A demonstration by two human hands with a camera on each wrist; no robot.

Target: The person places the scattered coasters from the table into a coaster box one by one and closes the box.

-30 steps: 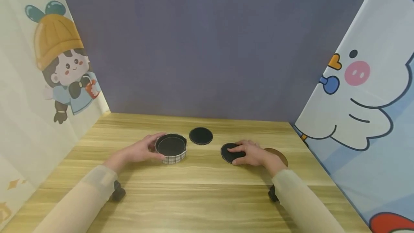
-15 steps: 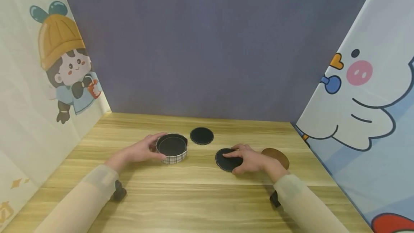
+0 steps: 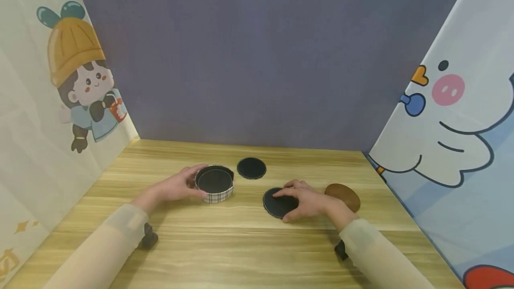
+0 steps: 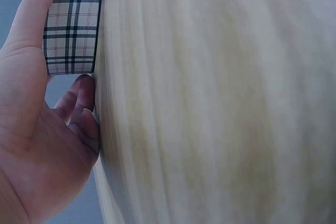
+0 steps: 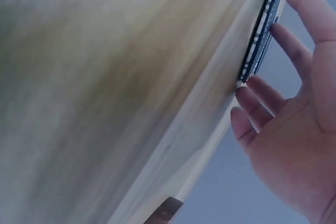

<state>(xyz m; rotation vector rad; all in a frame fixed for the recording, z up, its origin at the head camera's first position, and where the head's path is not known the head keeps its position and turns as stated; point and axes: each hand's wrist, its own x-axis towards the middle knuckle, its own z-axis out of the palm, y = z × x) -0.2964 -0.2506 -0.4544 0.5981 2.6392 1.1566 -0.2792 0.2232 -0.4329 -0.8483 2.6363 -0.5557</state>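
My left hand (image 3: 176,185) grips a round coaster holder (image 3: 217,197) standing on the table, thumb on its near side and fingers round the far side. The holder has a black inside and a plaid outer wall (image 4: 72,35). To its right, my right hand (image 3: 308,202) holds a round black coaster (image 3: 275,205) by its edge, thumb at the near rim and index finger on top. In the right wrist view the stitched edge of this coaster (image 5: 258,40) lies close over the wood. Part of the coaster is hidden under the fingers.
Another black coaster (image 3: 251,168) lies flat behind, between the two hands. A brown round piece (image 3: 343,196) lies right of my right hand, partly covered by the wrist. The wooden table (image 3: 225,253) meets a grey back wall (image 3: 249,57) and printed side panels.
My right hand has drawn the black coaster left and nearer to me, and more of the brown piece shows. The left hand stays on the holder.
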